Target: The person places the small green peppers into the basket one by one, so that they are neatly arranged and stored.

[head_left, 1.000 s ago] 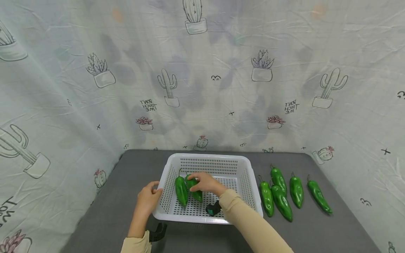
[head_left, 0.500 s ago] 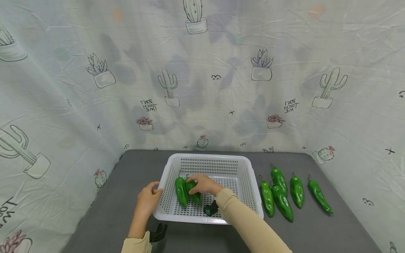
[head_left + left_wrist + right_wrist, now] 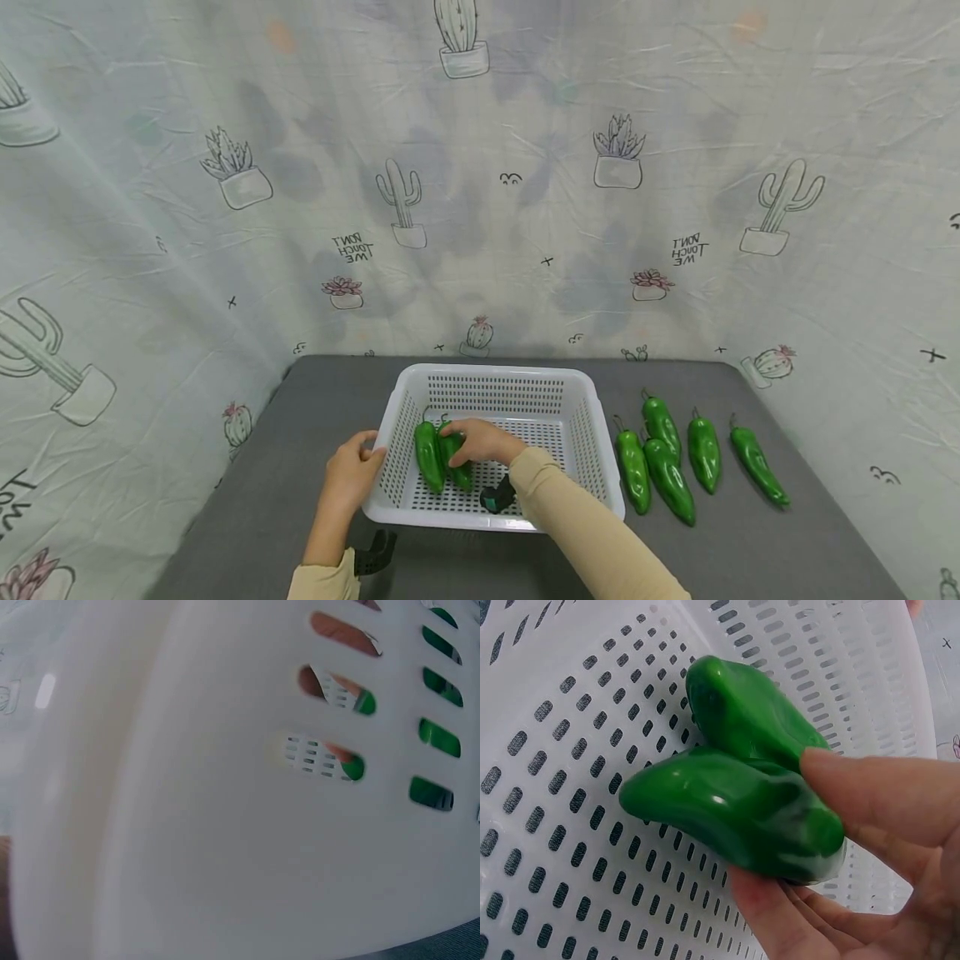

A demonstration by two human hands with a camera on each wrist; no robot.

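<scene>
A white perforated plastic basket (image 3: 498, 371) stands on the grey table. Two glossy green peppers lie side by side in its left half. The right-hand one, a green pepper (image 3: 459, 477), is pinched between the thumb and fingers of my right hand (image 3: 486, 442). In the right wrist view this held pepper (image 3: 720, 806) presses against the other green pepper (image 3: 746, 712). My left hand (image 3: 352, 471) grips the basket's left rim, thumb over the edge. The basket wall (image 3: 225, 825) fills most of the left wrist view, with green showing through its slots.
Right of the basket, several more green peppers lie on the table, among them a lighter one (image 3: 633, 471) close to the basket wall and a slim one (image 3: 757, 467) farthest right. A cactus-print cloth (image 3: 480, 208) hangs behind the table (image 3: 330, 392).
My right hand has shifted slightly left, bringing the pinched pepper closer to the other pepper in the basket. My left hand stays on the rim.
</scene>
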